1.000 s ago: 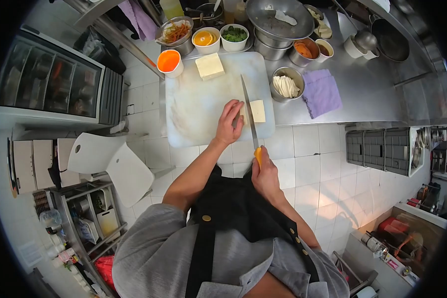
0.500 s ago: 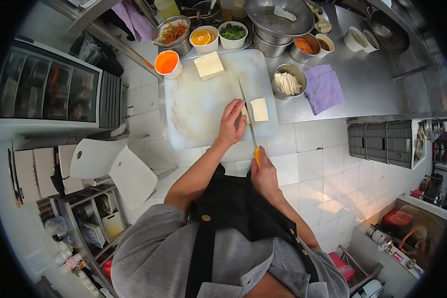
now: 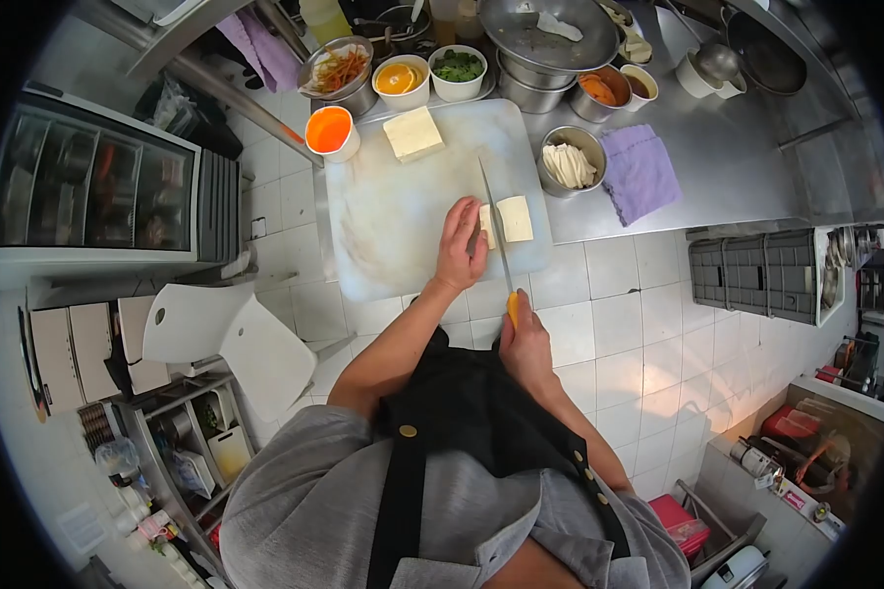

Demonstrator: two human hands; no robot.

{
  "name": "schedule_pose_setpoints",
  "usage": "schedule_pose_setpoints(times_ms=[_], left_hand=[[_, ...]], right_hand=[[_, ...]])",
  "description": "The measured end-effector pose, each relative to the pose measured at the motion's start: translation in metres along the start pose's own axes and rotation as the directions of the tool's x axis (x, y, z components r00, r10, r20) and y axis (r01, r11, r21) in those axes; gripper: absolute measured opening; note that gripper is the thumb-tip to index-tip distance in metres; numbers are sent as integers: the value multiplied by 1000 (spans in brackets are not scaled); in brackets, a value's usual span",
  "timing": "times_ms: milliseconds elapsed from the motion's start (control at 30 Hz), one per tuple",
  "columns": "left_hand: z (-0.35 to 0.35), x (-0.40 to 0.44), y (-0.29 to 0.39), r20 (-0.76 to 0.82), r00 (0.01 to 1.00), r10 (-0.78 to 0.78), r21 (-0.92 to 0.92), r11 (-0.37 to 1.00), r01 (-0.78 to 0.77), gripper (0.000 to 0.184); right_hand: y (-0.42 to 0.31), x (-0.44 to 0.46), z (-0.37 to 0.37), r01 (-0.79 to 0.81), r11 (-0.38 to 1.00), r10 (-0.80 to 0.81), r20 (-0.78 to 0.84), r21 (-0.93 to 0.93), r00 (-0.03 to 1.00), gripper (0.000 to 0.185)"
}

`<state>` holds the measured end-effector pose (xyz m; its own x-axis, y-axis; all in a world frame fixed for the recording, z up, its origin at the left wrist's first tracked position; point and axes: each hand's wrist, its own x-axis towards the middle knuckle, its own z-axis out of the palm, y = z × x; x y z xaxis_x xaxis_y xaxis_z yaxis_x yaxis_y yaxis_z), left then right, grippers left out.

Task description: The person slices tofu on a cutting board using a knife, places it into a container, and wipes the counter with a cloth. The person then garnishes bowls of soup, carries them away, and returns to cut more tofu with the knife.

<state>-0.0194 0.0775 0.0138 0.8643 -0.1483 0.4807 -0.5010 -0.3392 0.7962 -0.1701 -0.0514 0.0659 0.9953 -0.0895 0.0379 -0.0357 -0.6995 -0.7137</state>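
Right grip [image 3: 527,346] around knife handle [image 3: 513,309]

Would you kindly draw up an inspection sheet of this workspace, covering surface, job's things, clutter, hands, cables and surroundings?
Surface: white cutting board, faintly stained, on a metal counter.
Job's things: knife, its blade seen between two pale pieces; a larger pale block near the board's far edge.
Clutter: tub of greens among containers beyond the board; purple cloth beside a metal pot.
Hands: left hand at the left piece, contact unclear; right hand grips the knife's yellow handle.
Cables: nothing seen.
Surroundings: glass-fronted fridge, white chair, gray crate, tiled floor.
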Motion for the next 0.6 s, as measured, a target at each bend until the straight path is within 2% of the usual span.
schedule_pose_setpoints(times_ms=[67, 133, 367, 433, 600], left_hand=[[1, -3, -4, 16, 1000, 18, 31, 999, -19, 51], [5, -4, 0, 3, 996, -85, -30, 996, 86, 54], [17, -7, 6, -30, 996, -85, -82, 993, 82, 53], [7, -3, 1, 25, 999, 24, 51, 998, -25, 49], [5, -4, -1, 15, 1000, 2, 25, 1000, -2, 48]], right_hand=[[-1, -1, 7, -3, 1000, 3, 6, 0, 1000, 52], [-3, 1, 12, -46, 998, 48, 56, -31, 997, 54], [-6, 4, 5, -126, 992, 126, 119, -9, 985, 50], [1, 5, 3, -9, 1000, 10, 62, -4, 998, 53], [-13, -2, -12, 23, 999, -21, -48, 30, 999, 51]])
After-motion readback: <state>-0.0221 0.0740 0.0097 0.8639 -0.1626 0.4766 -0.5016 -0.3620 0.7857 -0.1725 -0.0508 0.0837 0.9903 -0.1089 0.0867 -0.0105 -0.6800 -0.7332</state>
